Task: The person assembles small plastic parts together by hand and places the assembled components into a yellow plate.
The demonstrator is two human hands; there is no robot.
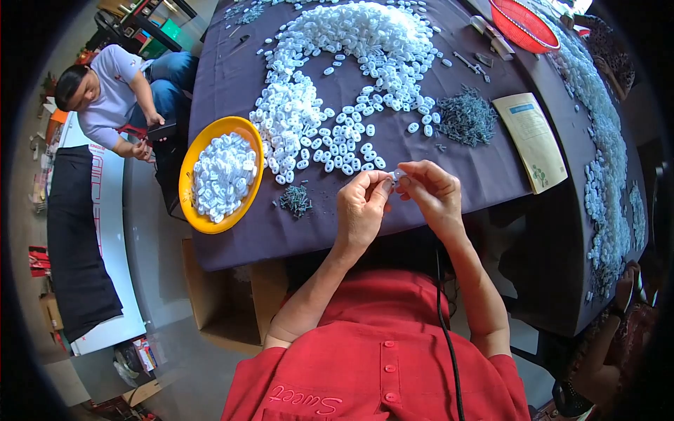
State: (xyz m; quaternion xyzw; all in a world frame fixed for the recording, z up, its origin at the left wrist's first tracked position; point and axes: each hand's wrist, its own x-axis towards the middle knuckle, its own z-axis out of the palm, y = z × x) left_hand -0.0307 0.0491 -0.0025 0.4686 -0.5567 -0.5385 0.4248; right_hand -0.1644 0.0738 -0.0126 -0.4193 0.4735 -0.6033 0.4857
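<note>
Close together over the table's near edge, my two hands pinch a small white plastic piece (pixel 395 175) between their fingertips. My left hand (pixel 360 214) is closed on its left side, and my right hand (pixel 437 200) on its right. Fingers cover most of the piece, so its exact shape is hard to see. Just beyond lie loose white oval two-hole pieces (pixel 344 144), running back to a big heap (pixel 358 35). A small pile of dark grey screws or pins (pixel 295 201) is left of my left hand; a larger dark pile (pixel 467 116) sits beyond my right.
A yellow bowl (pixel 188 165) of white pieces stands at the left edge of the dark tablecloth (pixel 232 77). To the right are a paper booklet (pixel 530 140), a metal tool (pixel 472 67) and a red basket (pixel 523 28). Another person (pixel 116 91) sits at the left; a cardboard box (pixel 217 302) is below.
</note>
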